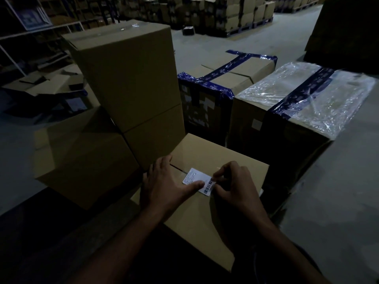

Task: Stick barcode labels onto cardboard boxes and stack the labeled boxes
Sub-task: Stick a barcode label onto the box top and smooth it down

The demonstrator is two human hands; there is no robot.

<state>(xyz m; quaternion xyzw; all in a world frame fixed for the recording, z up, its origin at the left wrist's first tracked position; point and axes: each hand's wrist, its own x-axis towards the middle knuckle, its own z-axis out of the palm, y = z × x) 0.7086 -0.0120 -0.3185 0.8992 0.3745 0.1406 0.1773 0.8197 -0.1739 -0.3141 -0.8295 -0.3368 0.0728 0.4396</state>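
A plain cardboard box (207,158) stands right in front of me with a white barcode label (193,177) lying on its top. My left hand (164,185) rests flat on the box, its thumb pressing the label's near edge. My right hand (235,183) has curled fingers that pinch the label's right end by the barcode. Just beyond, a stack of two plain boxes (131,78) rises at the centre left, with a lower box (82,158) beside it on the left.
Behind my box stand a carton with blue tape (225,78) and one wrapped in clear film (307,103). A grey surface (338,201) runs along the right. Shelving (24,27) and flattened cartons lie at the left, pallets of boxes (235,15) far back.
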